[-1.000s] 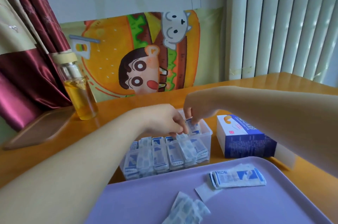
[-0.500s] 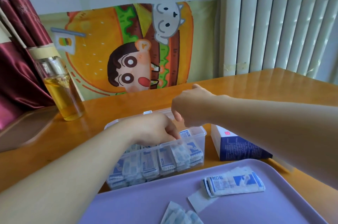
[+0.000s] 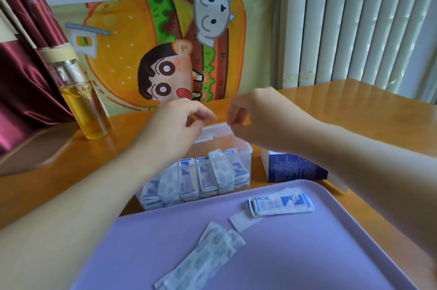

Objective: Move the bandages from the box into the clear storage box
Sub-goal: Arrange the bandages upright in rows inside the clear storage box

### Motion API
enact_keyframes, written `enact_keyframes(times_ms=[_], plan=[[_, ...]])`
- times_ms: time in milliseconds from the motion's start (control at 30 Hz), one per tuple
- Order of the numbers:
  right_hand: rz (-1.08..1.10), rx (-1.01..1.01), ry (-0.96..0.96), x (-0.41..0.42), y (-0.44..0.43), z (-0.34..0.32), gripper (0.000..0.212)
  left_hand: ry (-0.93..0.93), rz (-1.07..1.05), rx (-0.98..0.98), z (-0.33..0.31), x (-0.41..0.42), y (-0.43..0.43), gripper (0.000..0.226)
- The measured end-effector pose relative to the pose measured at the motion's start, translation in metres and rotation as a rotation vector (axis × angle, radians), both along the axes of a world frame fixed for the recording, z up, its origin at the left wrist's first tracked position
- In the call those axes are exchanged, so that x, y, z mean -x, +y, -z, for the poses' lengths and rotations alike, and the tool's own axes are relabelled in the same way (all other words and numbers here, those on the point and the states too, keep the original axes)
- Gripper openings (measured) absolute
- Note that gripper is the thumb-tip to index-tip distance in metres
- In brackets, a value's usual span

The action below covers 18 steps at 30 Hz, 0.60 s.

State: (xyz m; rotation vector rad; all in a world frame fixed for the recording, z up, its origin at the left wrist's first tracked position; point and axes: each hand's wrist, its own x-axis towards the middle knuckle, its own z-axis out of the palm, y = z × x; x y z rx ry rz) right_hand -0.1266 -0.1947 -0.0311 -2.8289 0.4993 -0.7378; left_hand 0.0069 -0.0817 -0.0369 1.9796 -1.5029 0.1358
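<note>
Left hand [image 3: 175, 121]: fingers [image 3: 203, 116] bent, tips over the far edge of the clear storage box [image 3: 246, 150], near its lid [image 3: 212, 132]; contact blurred, cannot tell. Right hand [image 3: 253, 112]: fingers [image 3: 236, 120] curled inward above the box's far right corner; cannot tell if they pinch anything. Bandages [image 3: 203, 177] stand on edge in rows inside the clear box. Blue bandage box [image 3: 293, 167] just right of it on the bench [image 3: 354, 109]. Purple tray [image 3: 307, 261] in front: a small stack of bandages [image 3: 281, 204], a paper slip [image 3: 241, 220], loose strips [image 3: 208, 256]. Bottle [image 3: 80, 98] of yellow liquid far left. Cartoon poster [image 3: 165, 53] on the wall behind.
</note>
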Motion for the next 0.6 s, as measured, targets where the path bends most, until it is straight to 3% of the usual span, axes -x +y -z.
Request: enact_keyframes(times_ms=[67,133,200,300,500,600], plan=[[-0.028,-0.043,0.168,0.029,0.008,0.01,0.011,0.001,0.077,0.168,-0.003,0.017,0.02,0.034],[-0.021,-0.05,0.43,0.05,0.01,0.027,0.011,-0.012,0.136,0.182,-0.002,0.031,0.036,0.036],[-0.005,-0.029,0.632,0.058,0.009,0.042,0.026,-0.034,0.163,0.132,0.006,0.043,0.048,0.032],[-0.012,-0.076,0.694,0.061,0.009,0.053,0.044,-0.057,0.171,0.013,0.017,0.058,0.063,0.028],[0.042,-0.044,0.852,0.059,0.008,0.05,0.051,-0.043,0.122,-0.1,0.025,0.073,0.091,0.026],[0.101,-0.157,0.947,0.058,-0.002,0.049,0.054,-0.066,0.119,-0.161,0.022,0.075,0.1,0.025]])
